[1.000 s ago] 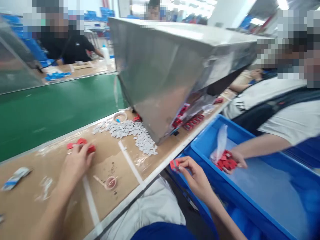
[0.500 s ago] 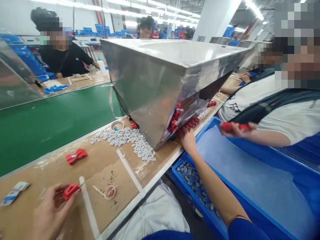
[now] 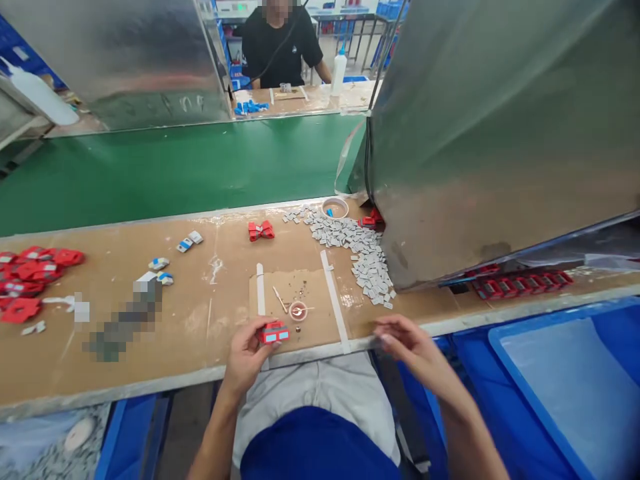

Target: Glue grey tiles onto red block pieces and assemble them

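Here, brown bench (image 3: 150, 293) beside green belt (image 3: 165, 167); left fingers (image 3: 257, 331) around red part (image 3: 274, 333), right fingers (image 3: 393, 328) loosely apart.

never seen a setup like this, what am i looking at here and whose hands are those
This is one view from a camera worn on a worker's head, looking down at their own two hands. The left hand holds a small red part over the brown bench. The right hand hovers near the bench edge; whether it holds anything is unclear. On the bench lie a heap of small grey pieces, more red parts and a small round dish. A green conveyor belt runs behind.
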A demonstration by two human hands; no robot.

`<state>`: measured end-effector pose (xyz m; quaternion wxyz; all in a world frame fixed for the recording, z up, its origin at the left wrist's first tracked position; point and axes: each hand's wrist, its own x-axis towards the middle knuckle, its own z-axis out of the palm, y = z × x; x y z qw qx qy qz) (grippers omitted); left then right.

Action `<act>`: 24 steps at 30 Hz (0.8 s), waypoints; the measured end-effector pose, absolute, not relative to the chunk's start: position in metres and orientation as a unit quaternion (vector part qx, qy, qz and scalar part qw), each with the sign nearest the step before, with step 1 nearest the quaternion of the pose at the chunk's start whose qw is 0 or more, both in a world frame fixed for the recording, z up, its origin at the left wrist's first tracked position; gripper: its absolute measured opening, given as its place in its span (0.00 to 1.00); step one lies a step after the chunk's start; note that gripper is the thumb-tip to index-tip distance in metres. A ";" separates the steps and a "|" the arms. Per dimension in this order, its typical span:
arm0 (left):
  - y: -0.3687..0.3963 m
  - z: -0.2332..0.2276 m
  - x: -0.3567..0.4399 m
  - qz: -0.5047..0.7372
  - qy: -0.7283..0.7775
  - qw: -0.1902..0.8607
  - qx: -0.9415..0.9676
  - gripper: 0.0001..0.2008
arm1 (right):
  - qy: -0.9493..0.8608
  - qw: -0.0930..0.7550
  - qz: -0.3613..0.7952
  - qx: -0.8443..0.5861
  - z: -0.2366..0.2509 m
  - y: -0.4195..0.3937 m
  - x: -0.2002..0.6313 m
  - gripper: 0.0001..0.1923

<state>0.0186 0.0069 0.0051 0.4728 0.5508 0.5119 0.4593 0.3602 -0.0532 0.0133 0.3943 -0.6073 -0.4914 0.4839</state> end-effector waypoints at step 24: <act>-0.002 -0.001 0.011 0.394 0.483 0.516 0.587 0.13 | -0.696 0.552 0.115 -0.445 -0.002 0.026 0.235 0.10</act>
